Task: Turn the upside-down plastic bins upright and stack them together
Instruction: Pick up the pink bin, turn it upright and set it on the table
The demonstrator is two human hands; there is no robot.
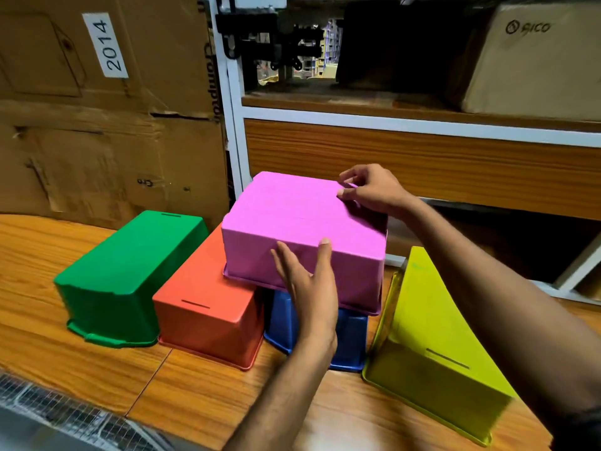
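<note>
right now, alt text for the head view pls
Two bare hands, left hand and right hand, hold an upside-down pink bin resting atop the orange bin and blue bin. A green bin and tilted yellow bin flank them on a wooden table.

Head view, close, forward-downward.

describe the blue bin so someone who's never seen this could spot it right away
On the wooden table, find the row of upside-down bins. The blue bin sits between the orange bin and the yellow-green bin. It alone is mostly hidden, under the pink bin and behind the left hand.
</note>
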